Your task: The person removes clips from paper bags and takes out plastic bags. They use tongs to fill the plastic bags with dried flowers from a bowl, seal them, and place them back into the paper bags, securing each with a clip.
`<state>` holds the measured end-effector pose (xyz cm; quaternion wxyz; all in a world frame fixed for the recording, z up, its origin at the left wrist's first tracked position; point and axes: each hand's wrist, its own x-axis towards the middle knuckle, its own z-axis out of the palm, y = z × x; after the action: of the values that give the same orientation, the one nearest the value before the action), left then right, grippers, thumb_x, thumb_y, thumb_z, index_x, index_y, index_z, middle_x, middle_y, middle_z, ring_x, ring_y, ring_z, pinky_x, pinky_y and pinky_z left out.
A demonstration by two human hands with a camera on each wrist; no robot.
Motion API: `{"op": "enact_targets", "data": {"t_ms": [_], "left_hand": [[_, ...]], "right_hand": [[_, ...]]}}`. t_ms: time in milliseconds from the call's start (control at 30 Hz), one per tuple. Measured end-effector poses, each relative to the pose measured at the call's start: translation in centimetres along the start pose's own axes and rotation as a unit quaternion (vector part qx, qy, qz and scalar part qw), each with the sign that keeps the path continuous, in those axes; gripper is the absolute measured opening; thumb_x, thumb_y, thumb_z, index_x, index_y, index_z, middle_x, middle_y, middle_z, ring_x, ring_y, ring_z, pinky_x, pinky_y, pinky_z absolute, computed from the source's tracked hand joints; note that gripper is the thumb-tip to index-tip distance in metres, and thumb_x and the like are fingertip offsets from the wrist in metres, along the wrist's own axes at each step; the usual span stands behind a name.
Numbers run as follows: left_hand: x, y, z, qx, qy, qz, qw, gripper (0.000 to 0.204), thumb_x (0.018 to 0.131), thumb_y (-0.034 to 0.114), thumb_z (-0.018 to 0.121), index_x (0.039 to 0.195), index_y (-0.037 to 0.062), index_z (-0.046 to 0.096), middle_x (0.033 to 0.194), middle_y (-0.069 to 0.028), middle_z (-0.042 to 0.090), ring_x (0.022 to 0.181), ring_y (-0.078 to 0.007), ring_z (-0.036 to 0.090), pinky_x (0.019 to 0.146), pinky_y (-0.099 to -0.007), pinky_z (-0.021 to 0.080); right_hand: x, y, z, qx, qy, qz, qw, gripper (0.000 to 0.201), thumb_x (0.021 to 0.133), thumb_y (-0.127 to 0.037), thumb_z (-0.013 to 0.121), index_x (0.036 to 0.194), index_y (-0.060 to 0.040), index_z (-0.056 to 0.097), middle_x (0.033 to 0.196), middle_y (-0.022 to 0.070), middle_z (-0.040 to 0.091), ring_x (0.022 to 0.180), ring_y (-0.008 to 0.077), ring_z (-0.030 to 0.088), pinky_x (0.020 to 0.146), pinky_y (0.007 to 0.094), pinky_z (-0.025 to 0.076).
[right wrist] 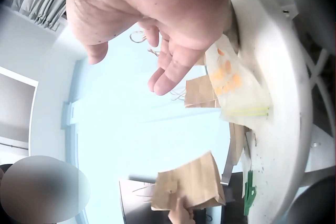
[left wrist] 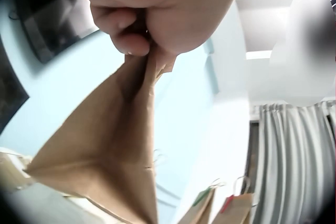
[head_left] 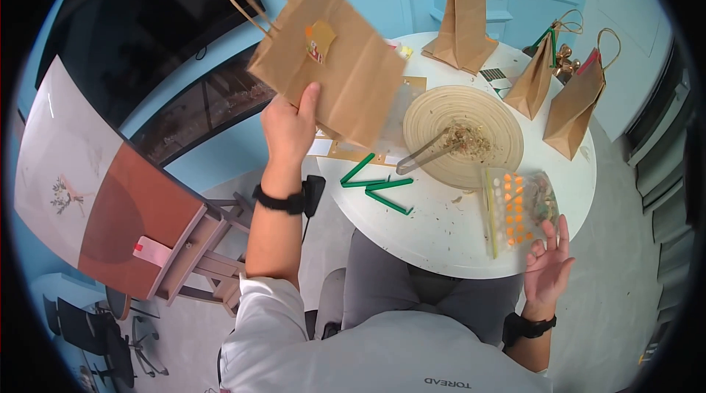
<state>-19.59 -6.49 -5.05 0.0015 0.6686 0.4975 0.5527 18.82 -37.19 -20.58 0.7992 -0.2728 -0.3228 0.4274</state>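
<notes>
- The left hand holds a brown paper bag up in the air, past the left edge of the round white table.
- Its fingers and thumb pinch the bag's bottom edge, so the bag hangs tilted, with its rope handles pointing up and away.
- A small orange sticker sits on the front of the bag.
- The right hand holds nothing. It is wide, with fingers spread, just past the near right edge of the table.
- A clear zip bag with orange dots lies at that edge, right by the right hand.
- A round woven tray with dry bits and tongs sits in the middle.
- Green sticks lie near the left edge.
- Three more brown bags stand at the far edge.
- I think the bag is just being lifted and looked at. Next, it likely needs to be turned upright and opened, and that takes both hands.
</notes>
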Motion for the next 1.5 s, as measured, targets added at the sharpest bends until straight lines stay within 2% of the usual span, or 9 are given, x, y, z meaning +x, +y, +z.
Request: {"op": "enact_targets", "data": {"t_ms": [200, 600, 733, 800, 867, 933, 1000, 1200, 1500], "left_hand": [[0.4, -11.2, 6.1, 0.179, -0.091, -0.081, 0.976, 0.041, 0.093, 0.041, 0.077, 0.094, 0.0003, 0.077, 0.091, -0.0251, 0.074, 0.087, -0.0454, 0.072, 0.079, -0.0508, 0.057], [-2.4, -11.0, 5.3, 0.127, 0.006, -0.091, 0.988, 0.102, 0.080, 0.058, 0.087, 0.147, -0.0083, 0.049, 0.122, -0.0230, 0.067, 0.099, -0.0358, 0.069, 0.093, -0.0435, 0.054], [-6.4, -5.7, 3.5, -0.178, 0.074, -0.123, 0.973, 0.049, 0.097, 0.025, 0.080, 0.129, -0.0049, 0.057, 0.105, -0.0081, 0.059, 0.087, -0.0154, 0.056, 0.083, -0.0284, 0.048], [-10.6, -0.2, 3.2, -0.219, -0.003, -0.008, 0.976, 0.016, 0.102, 0.011, 0.070, 0.107, -0.0012, 0.060, 0.094, -0.0025, 0.060, 0.081, -0.0093, 0.055, 0.073, -0.0231, 0.047], [-14.1, 5.8, 1.8, -0.241, -0.320, 0.013, 0.916, 0.009, 0.099, 0.006, 0.071, 0.098, -0.0001, 0.065, 0.089, -0.0030, 0.066, 0.080, -0.0089, 0.060, 0.069, -0.0247, 0.049], [-15.8, 10.2, 3.2, -0.206, -0.542, 0.044, 0.814, 0.023, 0.096, 0.010, 0.076, 0.114, -0.0029, 0.067, 0.103, -0.0107, 0.072, 0.084, -0.0147, 0.068, 0.067, -0.0286, 0.055], [-18.4, 11.6, 6.1, -0.250, -0.614, -0.038, 0.747, 0.036, 0.098, 0.011, 0.074, 0.129, -0.0011, 0.061, 0.115, -0.0126, 0.071, 0.092, -0.0158, 0.070, 0.072, -0.0298, 0.057], [-22.4, 12.2, 13.2, -0.388, -0.596, -0.308, 0.632, 0.048, 0.104, 0.010, 0.064, 0.148, -0.0004, 0.048, 0.131, -0.0111, 0.063, 0.103, -0.0192, 0.070, 0.085, -0.0295, 0.057], [-24.2, 13.0, 13.5, -0.409, -0.527, -0.195, 0.719, 0.039, 0.103, 0.006, 0.064, 0.142, 0.0018, 0.063, 0.115, -0.0057, 0.068, 0.098, -0.0124, 0.067, 0.083, -0.0267, 0.056]], "right_hand": [[0.1, 0.2, -1.6, -0.035, 0.043, -0.027, 0.998, 0.088, 0.107, -0.054, 0.058, 0.166, -0.0004, 0.021, 0.150, 0.0137, 0.052, 0.098, 0.0150, 0.064, 0.081, 0.0261, 0.059], [0.5, 0.9, -2.4, -0.089, 0.055, -0.040, 0.994, 0.082, 0.108, -0.047, 0.059, 0.165, 0.0009, 0.026, 0.150, 0.0140, 0.052, 0.094, 0.0142, 0.062, 0.077, 0.0242, 0.055], [0.3, 0.4, -2.1, -0.082, 0.087, -0.064, 0.991, 0.071, 0.108, -0.037, 0.061, 0.161, 0.0010, 0.035, 0.147, 0.0153, 0.055, 0.087, 0.0131, 0.062, 0.072, 0.0240, 0.053], [0.1, -0.5, -3.1, -0.120, 0.094, -0.086, 0.985, 0.060, 0.108, -0.029, 0.060, 0.157, 0.0017, 0.040, 0.142, 0.0154, 0.059, 0.087, 0.0122, 0.062, 0.073, 0.0241, 0.053], [0.7, -1.1, -3.3, -0.142, 0.124, -0.128, 0.974, 0.043, 0.107, -0.013, 0.059, 0.147, 0.0016, 0.052, 0.133, 0.0126, 0.065, 0.086, 0.0099, 0.060, 0.071, 0.0230, 0.052], [1.8, -1.5, -3.5, -0.204, 0.199, -0.134, 0.949, 0.039, 0.106, -0.011, 0.061, 0.143, 0.0008, 0.056, 0.132, 0.0105, 0.065, 0.087, 0.0091, 0.060, 0.071, 0.0224, 0.052], [2.8, -1.8, -3.3, -0.255, 0.208, -0.116, 0.937, 0.035, 0.105, -0.009, 0.063, 0.139, 0.0000, 0.060, 0.129, 0.0082, 0.066, 0.087, 0.0087, 0.060, 0.070, 0.0223, 0.052], [3.3, -0.9, -0.1, -0.393, 0.032, 0.025, 0.919, 0.036, 0.097, -0.006, 0.073, 0.131, 0.0037, 0.065, 0.120, 0.0069, 0.064, 0.090, 0.0117, 0.063, 0.074, 0.0269, 0.055], [4.7, 0.5, 3.8, -0.568, -0.042, 0.051, 0.820, 0.028, 0.095, -0.010, 0.078, 0.116, 0.0060, 0.072, 0.094, 0.0086, 0.067, 0.070, 0.0139, 0.063, 0.065, 0.0279, 0.052]]}}
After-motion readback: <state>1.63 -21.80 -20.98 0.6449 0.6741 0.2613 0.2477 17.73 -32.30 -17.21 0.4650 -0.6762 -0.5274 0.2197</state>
